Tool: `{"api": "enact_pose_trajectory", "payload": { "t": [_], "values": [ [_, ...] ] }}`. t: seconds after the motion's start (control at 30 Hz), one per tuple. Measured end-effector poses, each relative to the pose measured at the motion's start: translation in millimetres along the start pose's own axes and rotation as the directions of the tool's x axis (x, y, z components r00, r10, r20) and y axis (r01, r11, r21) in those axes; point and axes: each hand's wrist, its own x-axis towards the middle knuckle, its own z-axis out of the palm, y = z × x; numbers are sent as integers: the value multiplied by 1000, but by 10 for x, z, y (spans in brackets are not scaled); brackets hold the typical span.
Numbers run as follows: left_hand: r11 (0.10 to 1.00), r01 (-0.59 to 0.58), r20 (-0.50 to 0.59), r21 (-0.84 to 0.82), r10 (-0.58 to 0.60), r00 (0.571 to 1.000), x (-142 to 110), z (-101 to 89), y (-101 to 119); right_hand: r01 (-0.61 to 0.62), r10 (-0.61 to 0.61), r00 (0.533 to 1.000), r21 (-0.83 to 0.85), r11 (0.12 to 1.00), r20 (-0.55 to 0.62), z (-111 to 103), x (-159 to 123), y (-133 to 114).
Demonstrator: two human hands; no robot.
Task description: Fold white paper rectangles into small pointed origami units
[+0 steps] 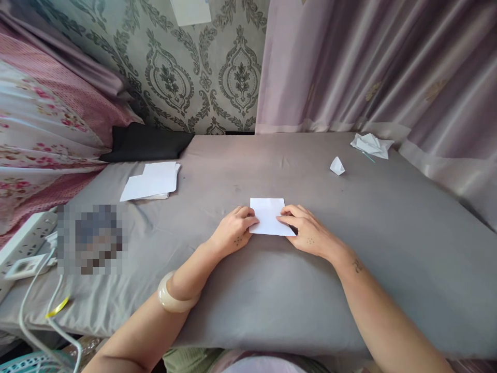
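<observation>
Left hand [235, 228] closed on left edge of white paper [267, 215], fingertips overlapping it. Right hand [310, 230] gripping right edge. Paper lies between them, over grey cloth [267, 290]; folded paper piece [337, 166] well apart, beyond.

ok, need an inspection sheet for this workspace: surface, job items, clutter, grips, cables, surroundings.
Surface: grey cloth, wrinkled toward the left.
Job items: white paper, between the two hands, near the middle.
Clutter: paper stack at left; black item behind it; small folded paper and paper pile at far right; pixelated patch at left, contents can't be told.
Grips: left grip on the paper's left side; right grip on its right side.
Cables: white cables by the power strip at left, yellow tag on one.
Surroundings: patterned wallpaper ahead, floral curtain left, purple curtain right.
</observation>
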Motion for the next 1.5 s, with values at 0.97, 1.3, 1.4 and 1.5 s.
{"api": "enact_pose_trajectory", "payload": {
  "t": [0.97,1.3,1.4,1.5],
  "values": [
    [848,501,-213,-171,-529,822,187,234,27,-422,377,861,-68,904,-340,265,194,-87],
    [848,507,-189,-157,-530,827,197,221,25,-436,403,855,-32,899,-327,271,181,-90],
    [858,496,-201,-137,-514,834,191,223,29,-438,408,855,-23,899,-319,265,183,-87],
    [870,477,-207,-126,-493,845,186,228,26,-425,394,857,-25,905,-332,264,185,-80]
  ]
}}
